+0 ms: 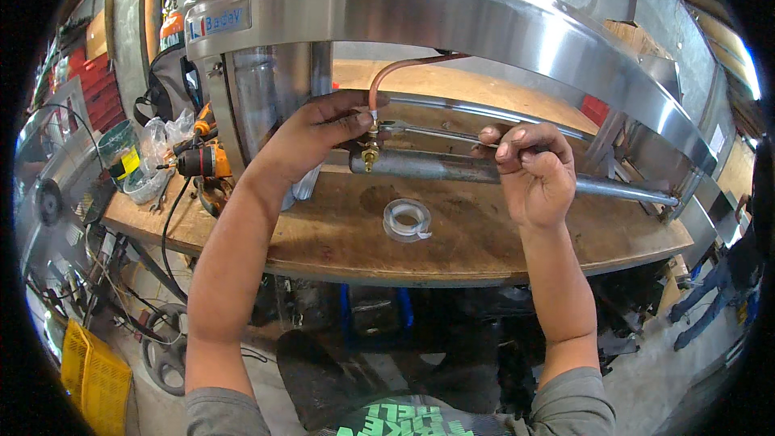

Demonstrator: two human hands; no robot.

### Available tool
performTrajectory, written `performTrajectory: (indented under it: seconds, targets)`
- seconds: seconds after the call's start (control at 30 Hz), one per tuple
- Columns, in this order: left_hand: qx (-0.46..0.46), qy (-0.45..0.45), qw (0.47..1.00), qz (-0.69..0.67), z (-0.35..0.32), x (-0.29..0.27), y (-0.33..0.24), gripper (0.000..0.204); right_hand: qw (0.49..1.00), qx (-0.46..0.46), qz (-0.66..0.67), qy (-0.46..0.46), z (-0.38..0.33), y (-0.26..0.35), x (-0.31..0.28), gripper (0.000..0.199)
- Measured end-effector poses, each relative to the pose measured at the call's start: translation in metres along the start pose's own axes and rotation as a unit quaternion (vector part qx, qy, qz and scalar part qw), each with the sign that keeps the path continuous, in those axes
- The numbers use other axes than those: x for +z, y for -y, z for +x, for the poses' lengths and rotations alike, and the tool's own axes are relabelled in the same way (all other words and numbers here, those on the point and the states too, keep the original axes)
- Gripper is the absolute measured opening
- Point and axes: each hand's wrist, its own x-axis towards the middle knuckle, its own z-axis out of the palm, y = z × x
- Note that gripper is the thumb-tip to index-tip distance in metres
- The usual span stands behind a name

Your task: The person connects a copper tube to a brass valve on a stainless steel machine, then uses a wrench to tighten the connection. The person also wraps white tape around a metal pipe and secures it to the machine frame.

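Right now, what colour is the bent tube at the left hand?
Copper-coloured tube, curving down to the left hand; head view.

This was a metalworking or repair workshop, shown by the worn wooden workbench (484, 250) that held a large stainless steel appliance frame (452, 12) with a grey pipe (452, 168) and a copper tube (395, 71) inside it. At the bench's left end lay an orange power drill (202, 160), plastic bags and loose tools. On the concrete floor left of the bench sat a yellow crate (93, 379), cables and a metal wheel (165, 355).
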Motion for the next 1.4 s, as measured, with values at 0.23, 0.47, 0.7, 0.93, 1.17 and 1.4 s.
performTrajectory:
  seconds: [0.23, 0.47, 0.7, 0.93, 1.17, 1.4]
  targets:
    - [0.002, -0.007, 0.999, 0.043, 0.001, 0.0, -0.003, 0.034, 0.999, 0.031, 0.039, 0.009, 0.0, -0.001, -0.009, 0.035]
    - [0.024, 0.011, 0.999, 0.027, 0.0, 0.0, 0.001, 0.037, 0.98, 0.171, -0.033, -0.101, 0.015, 0.01, -0.005, 0.037]
    - [0.035, 0.006, 0.993, 0.111, 0.001, -0.002, 0.0, 0.035, 0.894, 0.28, -0.345, -0.056, 0.048, 0.026, -0.013, 0.037]
    - [0.015, 0.019, 0.998, 0.057, 0.001, -0.006, 0.0, 0.032, 0.863, 0.267, -0.428, 0.033, 0.046, 0.03, -0.019, 0.039]
    - [0.038, 0.029, 0.997, 0.061, 0.002, -0.009, 0.004, 0.031, 0.925, 0.226, -0.3, 0.057, 0.03, 0.025, -0.022, 0.043]
    - [0.038, 0.015, 0.995, 0.091, 0.002, -0.007, 0.002, 0.029, 0.933, 0.309, -0.182, 0.031, 0.055, 0.007, -0.017, 0.05]
